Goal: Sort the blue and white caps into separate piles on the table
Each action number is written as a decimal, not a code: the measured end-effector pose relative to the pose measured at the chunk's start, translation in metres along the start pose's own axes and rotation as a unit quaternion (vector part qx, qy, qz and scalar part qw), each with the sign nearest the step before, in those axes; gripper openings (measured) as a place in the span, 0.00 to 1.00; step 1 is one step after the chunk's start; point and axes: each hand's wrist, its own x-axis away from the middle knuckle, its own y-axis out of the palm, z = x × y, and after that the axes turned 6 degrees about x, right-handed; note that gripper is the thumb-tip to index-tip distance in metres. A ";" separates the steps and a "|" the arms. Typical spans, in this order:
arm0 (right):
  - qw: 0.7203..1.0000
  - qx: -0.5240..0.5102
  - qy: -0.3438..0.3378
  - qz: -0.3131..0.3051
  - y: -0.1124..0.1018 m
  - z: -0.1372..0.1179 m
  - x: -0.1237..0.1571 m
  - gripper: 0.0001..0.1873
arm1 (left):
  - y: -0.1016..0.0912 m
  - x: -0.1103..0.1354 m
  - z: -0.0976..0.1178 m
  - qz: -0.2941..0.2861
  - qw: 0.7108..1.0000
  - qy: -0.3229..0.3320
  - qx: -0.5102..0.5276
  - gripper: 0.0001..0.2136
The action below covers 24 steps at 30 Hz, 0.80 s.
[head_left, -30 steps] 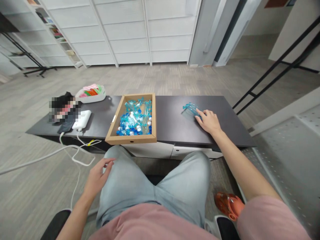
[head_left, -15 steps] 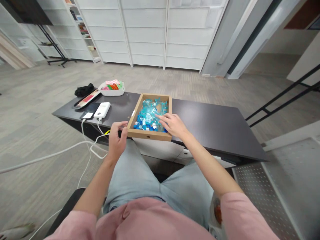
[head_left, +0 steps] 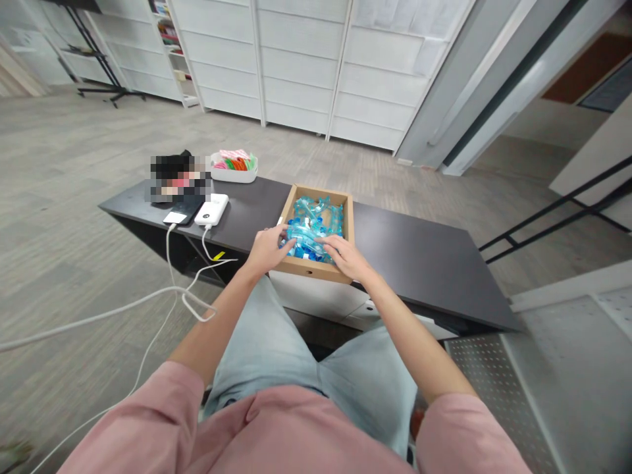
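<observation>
A brown cardboard tray (head_left: 320,270) holds several clear light-blue plastic pieces (head_left: 336,217) and small dark-blue and white parts lying loose among them. My left hand (head_left: 269,250) reaches over the tray's left wall, thumb and fingers apart beside the left end of a long clear-blue plastic piece (head_left: 303,234). Over the front right of the tray, my right hand (head_left: 345,255) has its fingers closed at the right end of that same piece. The piece's exact shape is hard to make out, and the fingers partly cover it.
The tray stands on a dark low table (head_left: 409,257). To its left are a white power bank (head_left: 212,209) with a cable (head_left: 172,257), a dark phone-like device (head_left: 185,209), and a white basket (head_left: 234,175) of colourful items. A blurred-out patch (head_left: 178,178) lies behind them.
My left hand has moved right, from the tray's outer left edge to over its contents. My right hand has come slightly lower over the blue pieces. The view has shifted a little.
</observation>
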 end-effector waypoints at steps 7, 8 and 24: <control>0.991 0.043 0.082 0.102 0.001 0.013 -0.006 0.38 | 0.004 0.010 -0.008 -0.034 0.998 0.049 0.018 0.14; 0.986 0.060 0.107 0.113 0.000 0.016 -0.012 0.37 | 0.004 0.012 -0.009 -0.038 0.998 0.053 0.024 0.14; 0.917 0.212 0.284 0.185 -0.035 0.069 -0.057 0.35 | -0.001 0.004 -0.036 0.037 0.988 0.033 0.147 0.23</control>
